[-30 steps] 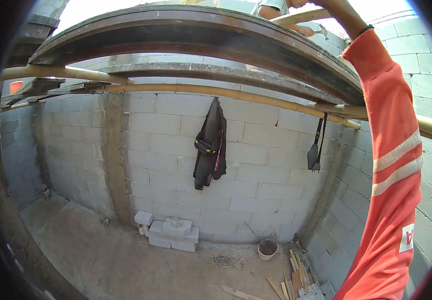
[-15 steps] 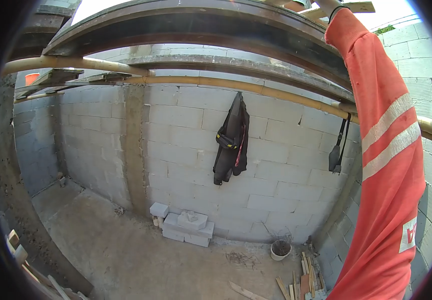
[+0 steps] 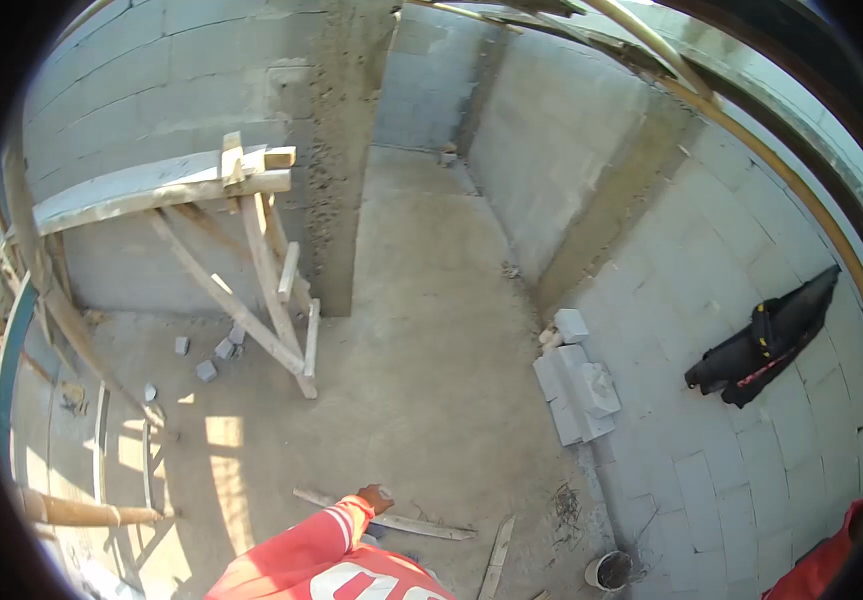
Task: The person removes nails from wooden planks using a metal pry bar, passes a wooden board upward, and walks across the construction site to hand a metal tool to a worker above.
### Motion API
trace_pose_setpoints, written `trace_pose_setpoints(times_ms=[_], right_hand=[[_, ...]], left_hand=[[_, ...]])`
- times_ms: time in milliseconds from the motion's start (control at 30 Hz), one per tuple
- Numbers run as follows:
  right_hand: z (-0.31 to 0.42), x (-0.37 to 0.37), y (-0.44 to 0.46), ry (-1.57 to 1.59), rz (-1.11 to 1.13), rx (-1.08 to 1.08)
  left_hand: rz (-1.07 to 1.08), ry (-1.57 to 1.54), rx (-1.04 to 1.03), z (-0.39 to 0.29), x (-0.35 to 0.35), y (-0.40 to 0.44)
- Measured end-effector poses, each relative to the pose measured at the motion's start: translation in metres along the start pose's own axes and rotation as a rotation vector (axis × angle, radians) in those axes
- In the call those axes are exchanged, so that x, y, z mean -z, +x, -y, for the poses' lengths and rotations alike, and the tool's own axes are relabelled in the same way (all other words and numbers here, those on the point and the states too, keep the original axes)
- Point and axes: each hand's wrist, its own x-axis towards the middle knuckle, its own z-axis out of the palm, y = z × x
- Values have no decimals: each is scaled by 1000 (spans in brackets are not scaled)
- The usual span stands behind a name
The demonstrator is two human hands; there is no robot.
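Observation:
My left hand (image 3: 376, 498) reaches out from a red striped sleeve at the bottom centre. Its fingers look curled, with a small pale patch at them that is too small to make out. Behind it in the picture, a wooden strip (image 3: 427, 527) lies on the concrete floor; I cannot tell whether they touch. Only a red sleeve (image 3: 824, 560) shows of my right arm at the lower right edge, and my right hand is out of view.
A wooden trestle (image 3: 277, 290) stands left. Pale blocks (image 3: 574, 395) are stacked by the right wall, where a dark jacket (image 3: 767, 340) hangs. A bucket (image 3: 609, 570) sits bottom right. Block pieces (image 3: 207, 371) lie on the floor, and bamboo poles (image 3: 82, 330) stand far left.
The view has swung left and down, away from the overhead planks. The raised right arm has left the centre-right, its hand out of view. My left arm and hand have come into view.

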Motion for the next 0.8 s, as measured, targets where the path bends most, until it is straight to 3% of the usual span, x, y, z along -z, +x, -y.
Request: trace_pose_setpoints(times_ms=[33, 67, 100, 167, 233, 267, 300, 333, 367, 400, 433, 500, 533, 567, 633, 700, 733, 800], right_hand=[[19, 10, -42, -43, 161, -33], [7, 13, -90, 120, 236, -40], [-5, 11, -139, 277, 296, -36], [-12, -8, -239, 596, 566, 14], [8, -25, -343, 512, 901, -486], [7, -29, -402, 504, 1232, -693], [11, -26, -458, 525, 1415, -444], [12, -25, -521, 631, 1726, -463], [20, -24, -602, 675, 1848, -456], [39, -14, -686, 698, 1953, -482], [63, 2, -763, 707, 2052, -536], [118, 48, -867, 684, 2217, -732], [145, 70, -907, 701, 2261, -783], [179, 104, -852, 852, 2286, -757], [225, 131, -834, 1162, 2267, -418], [263, 142, -812, 1485, 2225, -314], [276, 141, -794, 1481, 2229, -285], [297, 128, -758, 1616, 1987, 210]], left_hand=[[153, -213, 188, -32, 31, -37], [359, -595, 204, -22, 20, -47], [366, -864, 344, -29, 13, -70], [391, -1121, 525, -26, 4, -121], [348, -1277, 698, 5, -29, -158], [309, -1467, 793, 38, -63, -160], [182, -1718, 906, 50, -76, -176], [-24, -1646, 826, 43, -63, -210], [-215, -1554, 754, 29, -47, -248], [-320, -1336, 812, 36, -55, -267], [-359, -1361, 835, 47, -66, -288], [-446, -797, 925, 73, -89, -336], [-506, -722, 959, 86, -110, -357], [-559, -646, 990, 97, -137, -377], [-553, -710, 1147, 105, -175, -418], [-430, -834, 1270, 111, -210, -450], [-388, -835, 1341, 95, -210, -468], [-312, -826, 1405, 92, -235, -494]])
